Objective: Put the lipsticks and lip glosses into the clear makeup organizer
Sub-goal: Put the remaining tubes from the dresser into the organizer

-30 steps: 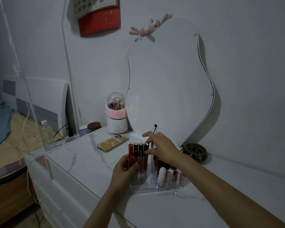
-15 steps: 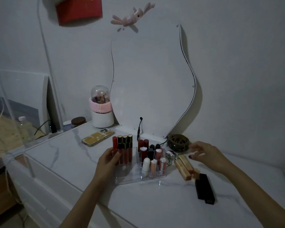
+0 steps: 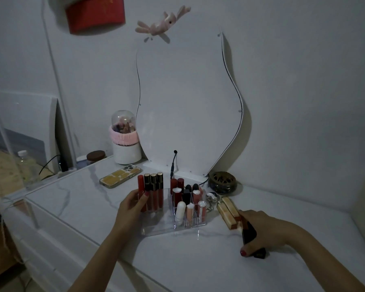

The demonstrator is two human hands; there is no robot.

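Observation:
The clear makeup organizer (image 3: pixel 156 228) stands on the white marble-look tabletop with several lip glosses (image 3: pixel 154 191) upright in its left part and several lipsticks (image 3: pixel 188 201) in its right compartments. My left hand (image 3: pixel 131 209) holds the organizer's left side, thumb against the red gloss. To the right, two gold lipstick boxes (image 3: pixel 228 211) lie flat. My right hand (image 3: pixel 261 230) grips a black lipstick tube (image 3: pixel 249 232) lying just in front of them, thumb curled under it.
A phone (image 3: pixel 120 175) lies behind the organizer at the left, a domed white brush holder (image 3: pixel 125 142) farther back. A wavy mirror (image 3: pixel 188 106) leans on the wall, with a cable (image 3: pixel 173 163), a dark round incense holder (image 3: pixel 222 183) and a silver trinket (image 3: pixel 211 197) near its foot.
My right hand left the organizer, swung right past the gold boxes, then came down and closed on the black tube. My left hand stayed on the organizer. The camera turned right.

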